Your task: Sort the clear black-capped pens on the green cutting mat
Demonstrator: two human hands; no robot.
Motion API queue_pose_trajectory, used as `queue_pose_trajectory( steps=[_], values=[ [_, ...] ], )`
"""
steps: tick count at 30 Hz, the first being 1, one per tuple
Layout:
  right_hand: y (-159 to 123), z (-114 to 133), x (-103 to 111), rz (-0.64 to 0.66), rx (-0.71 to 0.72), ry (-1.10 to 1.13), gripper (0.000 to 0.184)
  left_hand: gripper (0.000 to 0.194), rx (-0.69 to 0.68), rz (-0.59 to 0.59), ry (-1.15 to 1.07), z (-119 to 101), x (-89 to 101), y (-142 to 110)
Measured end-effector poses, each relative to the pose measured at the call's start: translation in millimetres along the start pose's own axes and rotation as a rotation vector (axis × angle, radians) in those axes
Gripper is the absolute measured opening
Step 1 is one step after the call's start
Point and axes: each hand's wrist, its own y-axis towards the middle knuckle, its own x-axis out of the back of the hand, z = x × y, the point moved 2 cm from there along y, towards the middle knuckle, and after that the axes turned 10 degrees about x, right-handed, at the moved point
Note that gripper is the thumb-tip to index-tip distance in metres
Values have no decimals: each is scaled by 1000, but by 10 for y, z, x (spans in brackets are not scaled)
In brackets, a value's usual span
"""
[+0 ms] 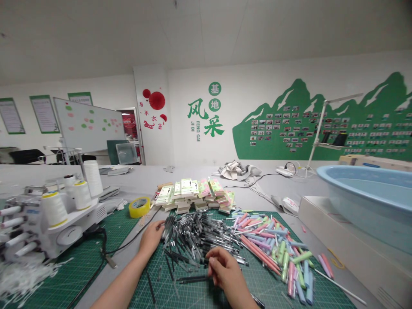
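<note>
My left hand (153, 235) is at the left edge of a heap of black and clear pens (206, 231). Its fingers close around a bundle of pens (169, 227), whose ends point up; the fingertips are partly hidden. In front of the heap, my right hand (223, 269) has its fingers curled toward the thumb. A single black pen (195, 279) lies flat with one end at these fingers; whether they hold it or something small is unclear. Pastel pen-like sticks (267, 240) in pink, blue, green and purple lie to the right on the green cutting mat (180, 298).
Small printed boxes (188, 189) are stacked behind the pens. Yellow tape (139, 207) and a sewing machine with thread cones (53, 208) stand left, a black cable nearby. At right, a blue basin (370, 197) rests on a white box (341, 231). Crumpled cloth (236, 171) lies behind.
</note>
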Motion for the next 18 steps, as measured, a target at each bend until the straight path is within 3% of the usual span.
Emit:
queue_pose_trajectory(
  steps=[8,18],
  values=[
    [-6,-22,-2,10,-2,-16,24,36,-40,34,-115,50,-23,4],
    [-7,-24,-21,32,-29,-28,23,43,-121,186,-160,117,25,17]
  ],
)
